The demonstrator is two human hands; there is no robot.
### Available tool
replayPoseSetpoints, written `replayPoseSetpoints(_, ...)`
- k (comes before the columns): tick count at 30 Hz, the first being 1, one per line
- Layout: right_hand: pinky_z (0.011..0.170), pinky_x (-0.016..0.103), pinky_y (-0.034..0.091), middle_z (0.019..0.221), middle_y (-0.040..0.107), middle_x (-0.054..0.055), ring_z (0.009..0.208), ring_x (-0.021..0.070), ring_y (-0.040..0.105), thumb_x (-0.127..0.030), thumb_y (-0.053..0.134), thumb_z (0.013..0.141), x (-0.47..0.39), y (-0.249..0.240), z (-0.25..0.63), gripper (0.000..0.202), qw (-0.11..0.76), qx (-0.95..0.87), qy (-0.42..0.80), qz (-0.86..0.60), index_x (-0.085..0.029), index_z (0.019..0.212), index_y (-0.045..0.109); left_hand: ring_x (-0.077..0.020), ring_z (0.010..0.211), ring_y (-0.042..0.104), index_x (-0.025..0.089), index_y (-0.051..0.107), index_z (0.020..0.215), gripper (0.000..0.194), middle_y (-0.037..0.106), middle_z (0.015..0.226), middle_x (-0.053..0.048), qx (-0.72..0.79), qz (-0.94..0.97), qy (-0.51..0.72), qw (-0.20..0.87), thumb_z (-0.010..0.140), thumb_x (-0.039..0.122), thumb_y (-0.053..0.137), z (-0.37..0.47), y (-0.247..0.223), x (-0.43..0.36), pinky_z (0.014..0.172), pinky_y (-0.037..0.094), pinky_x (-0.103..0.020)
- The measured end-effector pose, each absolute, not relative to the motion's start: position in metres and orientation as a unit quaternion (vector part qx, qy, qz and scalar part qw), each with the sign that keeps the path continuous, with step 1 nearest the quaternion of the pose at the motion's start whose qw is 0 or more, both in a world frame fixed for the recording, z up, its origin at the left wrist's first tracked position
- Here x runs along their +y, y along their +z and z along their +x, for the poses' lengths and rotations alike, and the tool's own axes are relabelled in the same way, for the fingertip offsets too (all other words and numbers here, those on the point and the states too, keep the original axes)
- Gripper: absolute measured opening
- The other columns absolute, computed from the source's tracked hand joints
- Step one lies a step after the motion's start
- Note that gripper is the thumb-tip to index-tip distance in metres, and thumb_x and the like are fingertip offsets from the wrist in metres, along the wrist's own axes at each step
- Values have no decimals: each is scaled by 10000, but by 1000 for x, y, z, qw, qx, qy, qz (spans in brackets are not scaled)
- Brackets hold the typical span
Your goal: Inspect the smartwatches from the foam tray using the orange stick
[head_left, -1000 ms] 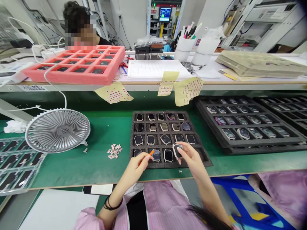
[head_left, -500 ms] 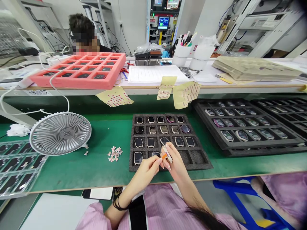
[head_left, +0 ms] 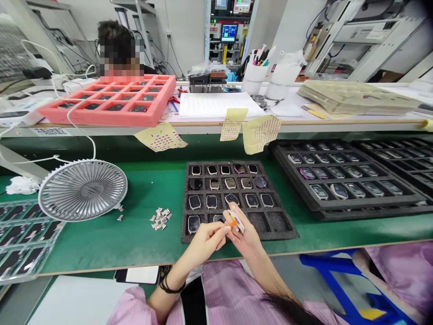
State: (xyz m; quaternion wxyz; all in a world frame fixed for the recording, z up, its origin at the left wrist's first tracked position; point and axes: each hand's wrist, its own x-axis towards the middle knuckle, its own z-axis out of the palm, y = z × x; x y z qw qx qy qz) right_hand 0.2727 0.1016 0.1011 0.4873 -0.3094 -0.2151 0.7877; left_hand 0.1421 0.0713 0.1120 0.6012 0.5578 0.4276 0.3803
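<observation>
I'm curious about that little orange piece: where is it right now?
In the head view, the orange piece sits low and centre, pinched by the left hand against the watch body held in the right hand, over the near edge of the black foam tray.

No writing can be read anywhere. The white label (head_left: 50, 131) on the shelf edge at the left, the lined form (head_left: 216, 103) at upper centre and the monitor (head_left: 229, 32) at the top carry marks too small to make out.
</observation>
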Motion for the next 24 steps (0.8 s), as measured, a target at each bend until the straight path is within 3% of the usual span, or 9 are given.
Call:
replayPoseSetpoints(4, 356, 142, 347, 561, 450, -109, 390, 45, 383, -349, 834, 627, 101, 101, 272, 423, 493, -148, 781, -354, -244, 894, 524, -62, 400, 258, 140, 629, 734, 450, 361, 431, 76, 424, 545, 392, 608, 904, 523, 465, 145, 107, 71, 442, 215, -215)
replayPoseSetpoints(7, 342, 151, 335, 569, 447, -101, 384, 48, 372, -351, 803, 668, 101, 100, 272, 357, 502, -166, 765, -369, -249, 871, 529, -64, 398, 271, 145, 615, 727, 462, 362, 428, 79, 434, 536, 395, 607, 899, 548, 468, 145, 102, 72, 442, 235, -212)
replayPoseSetpoints(10, 318, 135, 265, 537, 416, -112, 355, 34, 290, -392, 762, 727, 99, 100, 269, 317, 513, -219, 742, -373, -249, 821, 495, -88, 469, 427, 158, 569, 715, 436, 480, 509, 42, 446, 515, 425, 596, 879, 557, 505, 147, 98, 73, 511, 357, -217)
replayPoseSetpoints(13, 316, 129, 256, 554, 442, -108, 371, 37, 299, -457, 733, 756, 95, 98, 264, 329, 522, -290, 698, -395, -249, 845, 493, -134, 633, 578, 162, 539, 733, 370, 603, 677, -13, 460, 525, 440, 565, 881, 501, 534, 153, 98, 73, 645, 447, -247)
replayPoseSetpoints(16, 329, 146, 284, 559, 448, -108, 375, 47, 329, -492, 690, 795, 94, 92, 263, 326, 532, -362, 649, -406, -253, 880, 484, -113, 615, 526, 163, 518, 706, 356, 560, 659, 7, 494, 565, 424, 507, 916, 448, 483, 154, 101, 73, 617, 404, -225)
replayPoseSetpoints(20, 372, 192, 332, 588, 460, -95, 388, 72, 392, -494, 601, 870, 105, 80, 287, 275, 564, -438, 534, -453, -252, 908, 475, -88, 543, 372, 182, 449, 664, 363, 393, 591, 54, 565, 566, 439, 409, 918, 442, 443, 123, 100, 71, 527, 295, -206)
replayPoseSetpoints(24, 580, 288, 464, 805, 629, 30, 627, 158, 564, -535, 559, 872, 117, 60, 338, 331, 498, -564, 305, -583, -205, 898, 572, -100, 527, 390, 189, 473, 670, 303, 414, 579, 47, 706, 547, 385, 230, 884, 403, 464, 65, 86, 62, 548, 301, -215)
